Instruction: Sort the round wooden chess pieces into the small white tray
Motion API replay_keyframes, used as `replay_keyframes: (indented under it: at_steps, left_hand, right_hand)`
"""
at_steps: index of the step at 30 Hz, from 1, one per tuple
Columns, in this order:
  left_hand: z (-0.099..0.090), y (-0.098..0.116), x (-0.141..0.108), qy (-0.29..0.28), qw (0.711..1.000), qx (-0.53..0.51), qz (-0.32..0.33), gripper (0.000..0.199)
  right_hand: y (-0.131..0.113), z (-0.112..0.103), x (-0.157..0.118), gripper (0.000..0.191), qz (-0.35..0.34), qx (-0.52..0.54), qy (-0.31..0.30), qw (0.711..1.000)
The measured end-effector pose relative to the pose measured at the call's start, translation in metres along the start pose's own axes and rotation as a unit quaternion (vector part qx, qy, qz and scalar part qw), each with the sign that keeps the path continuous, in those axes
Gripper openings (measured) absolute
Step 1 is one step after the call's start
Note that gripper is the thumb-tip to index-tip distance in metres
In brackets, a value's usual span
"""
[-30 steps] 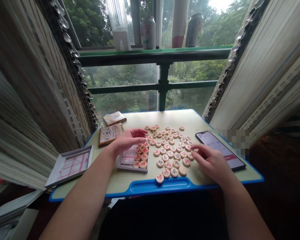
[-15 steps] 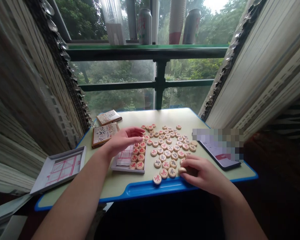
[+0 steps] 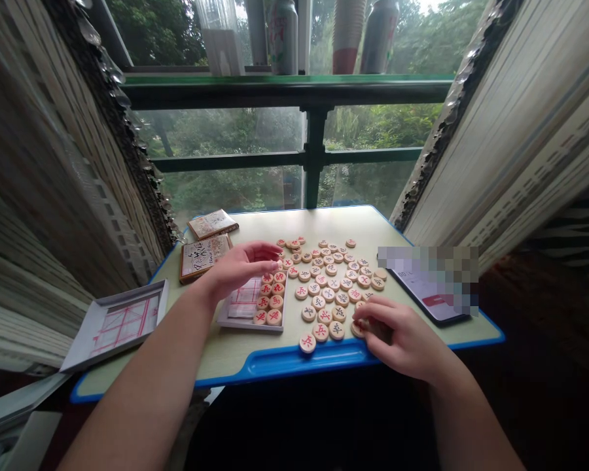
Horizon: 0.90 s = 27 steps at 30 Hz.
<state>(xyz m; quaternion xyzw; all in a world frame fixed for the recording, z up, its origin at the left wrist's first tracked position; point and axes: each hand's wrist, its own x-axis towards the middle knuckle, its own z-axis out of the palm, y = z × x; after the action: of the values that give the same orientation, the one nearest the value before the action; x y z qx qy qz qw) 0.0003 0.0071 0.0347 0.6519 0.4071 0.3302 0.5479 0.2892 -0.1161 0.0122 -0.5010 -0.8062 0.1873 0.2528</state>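
Observation:
My left hand [image 3: 245, 268] hovers over the right end of a shallow white box [image 3: 248, 325]. Its thumb and fingers are apart, with no piece clearly between them. In that box, wooden xiangqi pieces with red characters [image 3: 275, 302] stand in two columns beside a folded paper board [image 3: 244, 301]. At the table's front edge my right hand [image 3: 397, 337] is curled, its thumb and fingertips on a red-marked xiangqi piece [image 3: 358, 328] that shows its face. Many loose red and black pieces [image 3: 328, 294] lie face up between the hands.
A phone [image 3: 429, 291] lies at the right, partly blurred out. Two small illustrated boxes [image 3: 206, 256] sit at the back left, and an open white lid [image 3: 115, 324] lies at the left. A blue trough [image 3: 299, 365] runs along the front edge. Cans and stacked cups [image 3: 347, 39] stand on the sill.
The piece at my right hand was tilted with its blank side showing; now its red character faces up. My left hand has barely moved. The view has shifted slightly.

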Motion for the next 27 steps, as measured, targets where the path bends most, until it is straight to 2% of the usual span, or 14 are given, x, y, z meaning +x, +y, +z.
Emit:
replay_keyframes:
  at_steps: [5,8,10,13,15,19,21,24,27]
  left_hand:
    - [-0.001,-0.001,0.001,0.000,1.000,0.002,0.002,0.040]
    - [-0.001,-0.002,0.001,-0.003,1.000,0.006,0.002,0.040]
    - [-0.001,-0.003,0.002,-0.004,1.000,0.004,-0.002,0.040]
    - [-0.001,-0.002,0.002,-0.004,1.000,0.006,-0.006,0.041]
    - [-0.001,-0.002,0.001,-0.002,1.000,0.011,-0.008,0.042]
    - [0.000,-0.002,0.001,-0.007,1.000,0.016,-0.010,0.043]
    - [0.000,-0.003,0.002,-0.006,1.000,0.018,-0.010,0.043]
    - [-0.001,-0.004,0.003,0.002,1.000,0.017,-0.008,0.045]
    - [-0.001,-0.004,0.004,0.003,1.000,0.021,-0.010,0.044]
  right_hand:
    - [-0.004,0.001,0.004,0.002,0.029,-0.014,0.015,0.999]
    - [0.000,0.002,0.003,0.004,0.038,0.005,0.036,0.999]
    - [0.006,0.003,0.000,0.006,0.064,0.043,0.091,0.993]
    - [0.015,0.002,-0.003,0.008,0.163,0.103,0.225,0.955]
    - [0.018,0.002,-0.004,0.007,0.209,0.108,0.253,0.938]
    - [0.014,0.004,0.000,0.006,0.193,0.023,0.173,0.966]
    - [0.012,0.005,0.002,0.006,0.177,0.000,0.161,0.971]
    - [0.008,0.003,0.001,0.019,0.147,0.007,0.149,0.978]
    - [0.004,0.000,-0.001,0.027,0.107,-0.011,0.078,0.991]
